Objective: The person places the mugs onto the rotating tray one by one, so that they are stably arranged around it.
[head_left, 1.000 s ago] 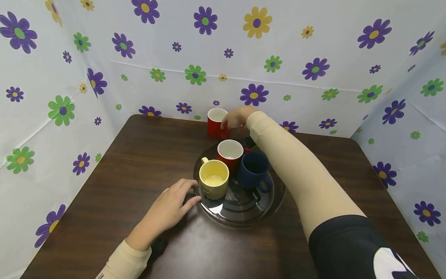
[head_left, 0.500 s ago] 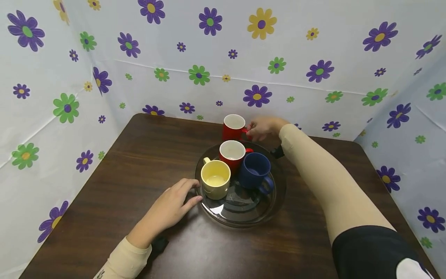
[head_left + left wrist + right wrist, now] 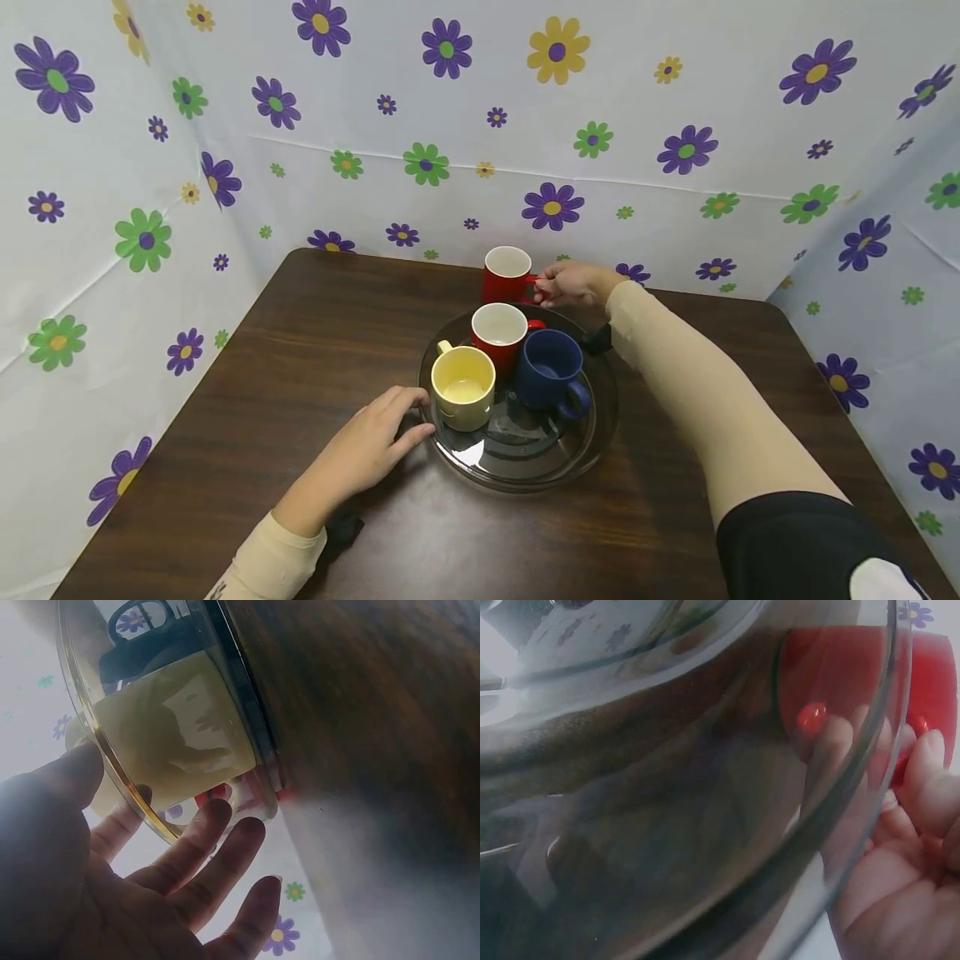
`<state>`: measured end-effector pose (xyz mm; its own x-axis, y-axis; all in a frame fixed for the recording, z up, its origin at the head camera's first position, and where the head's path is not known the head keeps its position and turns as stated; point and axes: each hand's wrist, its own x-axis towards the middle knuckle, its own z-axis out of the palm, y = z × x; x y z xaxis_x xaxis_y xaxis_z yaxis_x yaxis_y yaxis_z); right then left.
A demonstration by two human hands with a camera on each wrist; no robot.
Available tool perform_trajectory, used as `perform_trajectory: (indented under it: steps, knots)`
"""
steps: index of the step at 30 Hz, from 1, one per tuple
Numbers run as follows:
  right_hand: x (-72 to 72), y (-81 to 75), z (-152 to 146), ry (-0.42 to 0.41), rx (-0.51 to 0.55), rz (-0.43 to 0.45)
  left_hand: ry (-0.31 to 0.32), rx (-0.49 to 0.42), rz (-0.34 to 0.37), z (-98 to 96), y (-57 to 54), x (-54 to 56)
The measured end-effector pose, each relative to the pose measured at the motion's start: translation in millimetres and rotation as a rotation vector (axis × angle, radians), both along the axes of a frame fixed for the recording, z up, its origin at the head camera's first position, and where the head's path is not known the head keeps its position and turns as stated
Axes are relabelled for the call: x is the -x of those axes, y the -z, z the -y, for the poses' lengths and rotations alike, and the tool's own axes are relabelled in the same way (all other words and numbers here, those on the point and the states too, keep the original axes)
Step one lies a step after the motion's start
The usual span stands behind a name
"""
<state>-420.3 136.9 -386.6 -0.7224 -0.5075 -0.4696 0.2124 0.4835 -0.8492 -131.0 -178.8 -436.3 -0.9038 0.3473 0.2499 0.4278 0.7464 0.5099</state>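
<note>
My right hand [image 3: 573, 284] pinches the handle of a red mug [image 3: 507, 274] with a white inside, which stands upright behind the glass bowl. In the right wrist view, that red mug [image 3: 930, 667] shows partly through the glass. My left hand [image 3: 363, 442] rests at the near left of the round clear bowl [image 3: 517, 479], thumb and fingers touching its rim. Extended, spread fingers [image 3: 240, 847] show beside the glass in the left wrist view. Inside the bowl stand a yellow mug [image 3: 462, 408], a second red mug [image 3: 498, 333] and a blue mug [image 3: 549, 375], all upright.
The dark wooden table [image 3: 315, 333] carries the bowl near its middle. A white flower-patterned sheet [image 3: 465, 92] hangs close behind the table's back edge and along both sides. My right forearm reaches past the bowl's right side.
The back red mug has moved right, its handle now pointing right. My right hand has shifted right with it. My left hand and the mugs in the bowl stay put.
</note>
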Motion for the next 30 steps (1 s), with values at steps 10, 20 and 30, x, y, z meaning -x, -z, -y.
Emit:
perform_trajectory:
  steps: [10,20,30]
  knots:
    - [-8.7,-7.0,-15.8,0.032,0.001,-0.035,0.013,0.009,0.008,-2.8,-0.9,0.8]
    - [-15.3,-21.4,-44.1,0.059,0.020,-0.053,-0.013,0.050,-0.068,-5.1,-2.1,1.7]
    - [-33.3,-42.9,-59.7,0.142,0.053,-0.098,0.005,0.005,-0.109,0.5,1.0,1.8]
